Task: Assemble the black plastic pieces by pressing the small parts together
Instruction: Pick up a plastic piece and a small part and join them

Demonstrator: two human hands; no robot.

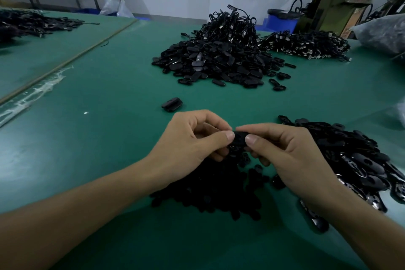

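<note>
Your left hand (192,140) and right hand (282,149) both pinch one black piece (238,139) above the near pile (210,190); you seem mid-pressing. Next, squeeze evenly until it seats.

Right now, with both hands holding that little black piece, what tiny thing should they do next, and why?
Probably squeeze both thumbs down until the parts snap together. The left hand and right hand both pinch the small black piece between thumb and fingers, above the loose pile on the green table. I cannot see whether it has clicked yet.
</note>
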